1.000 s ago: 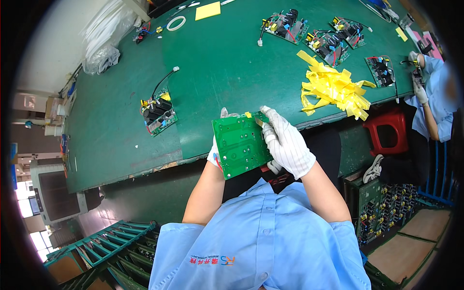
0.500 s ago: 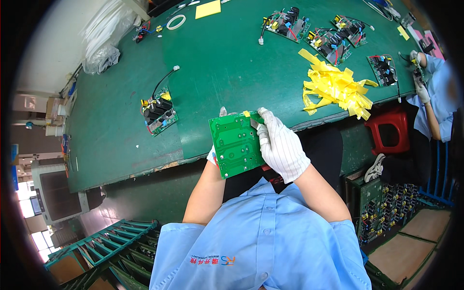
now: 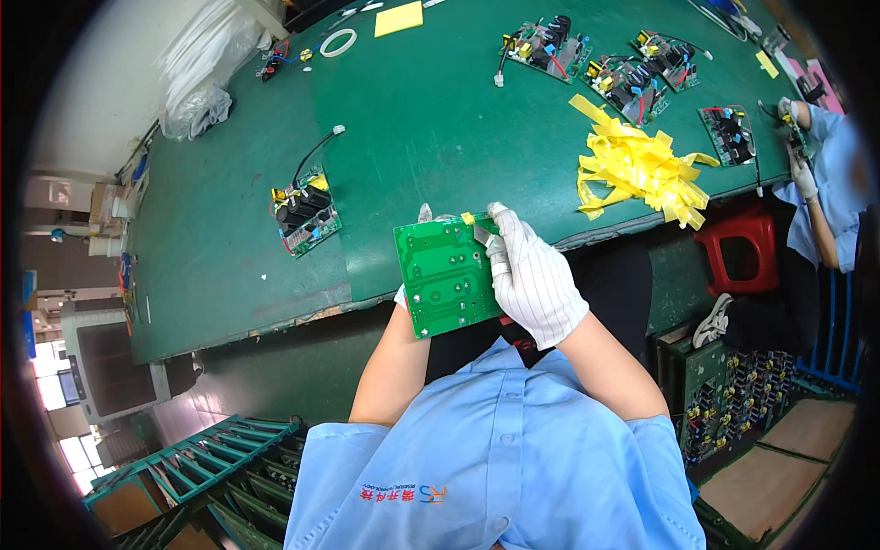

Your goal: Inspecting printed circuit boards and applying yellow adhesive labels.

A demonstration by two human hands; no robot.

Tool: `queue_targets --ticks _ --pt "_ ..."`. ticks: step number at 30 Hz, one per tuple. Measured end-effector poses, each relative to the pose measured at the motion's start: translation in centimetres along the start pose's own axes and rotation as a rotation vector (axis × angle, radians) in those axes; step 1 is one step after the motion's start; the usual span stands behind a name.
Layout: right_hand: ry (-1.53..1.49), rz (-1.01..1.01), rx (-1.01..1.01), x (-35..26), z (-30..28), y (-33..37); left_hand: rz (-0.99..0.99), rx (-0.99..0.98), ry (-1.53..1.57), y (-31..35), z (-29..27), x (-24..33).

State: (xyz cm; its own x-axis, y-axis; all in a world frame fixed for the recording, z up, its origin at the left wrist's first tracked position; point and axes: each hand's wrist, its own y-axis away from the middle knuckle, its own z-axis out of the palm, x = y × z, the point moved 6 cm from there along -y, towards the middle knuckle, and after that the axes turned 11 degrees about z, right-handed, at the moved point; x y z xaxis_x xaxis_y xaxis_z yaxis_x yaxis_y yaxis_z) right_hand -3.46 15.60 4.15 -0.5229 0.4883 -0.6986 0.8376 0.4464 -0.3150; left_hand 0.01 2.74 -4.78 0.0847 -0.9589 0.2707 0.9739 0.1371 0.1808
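A green circuit board [image 3: 445, 280] is held up off the table's near edge, its soldered side toward me. Behind its left side is my left hand [image 3: 401, 295] in a white glove, gripping it; most of those fingers are hidden. My right hand [image 3: 536, 284], in a striped white glove, is closed at the board's upper right corner. Between its thumb and fingers a small grey blade-like piece [image 3: 483, 236] sticks out against the board. Close by, a bit of yellow tape [image 3: 467, 219] sits on the top edge.
On the green table [image 3: 385, 156] lie another board [image 3: 305, 215] with a cable, a heap of yellow tape strips [image 3: 642, 174] and several boards [image 3: 628, 84]. A co-worker [image 3: 825, 174] sits at the right, near a red stool [image 3: 741, 246]. Racks of boards [image 3: 733, 394] stand below.
The circuit board has tilted very slightly in my hands. Both hands stay nearly where they were, the right one still at the upper corner.
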Motion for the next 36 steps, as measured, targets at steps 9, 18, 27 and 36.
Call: queue_targets --ticks 9,18,27,36 --pt "-0.032 -0.049 0.034 0.2 -0.1 0.4 -0.057 -0.040 0.008 0.5 1.0 0.0" --pt "-0.012 -0.015 -0.020 0.1 -0.3 0.5 0.031 -0.035 -0.069 0.1 -0.8 0.5" --pt "0.053 0.099 -0.170 -0.2 -0.2 0.2 0.175 -0.185 -0.420 -0.5 -2.2 1.2" --pt "-0.126 -0.021 -0.273 1.7 0.5 -0.1 -0.047 -0.149 -0.123 -0.7 -2.1 0.5"
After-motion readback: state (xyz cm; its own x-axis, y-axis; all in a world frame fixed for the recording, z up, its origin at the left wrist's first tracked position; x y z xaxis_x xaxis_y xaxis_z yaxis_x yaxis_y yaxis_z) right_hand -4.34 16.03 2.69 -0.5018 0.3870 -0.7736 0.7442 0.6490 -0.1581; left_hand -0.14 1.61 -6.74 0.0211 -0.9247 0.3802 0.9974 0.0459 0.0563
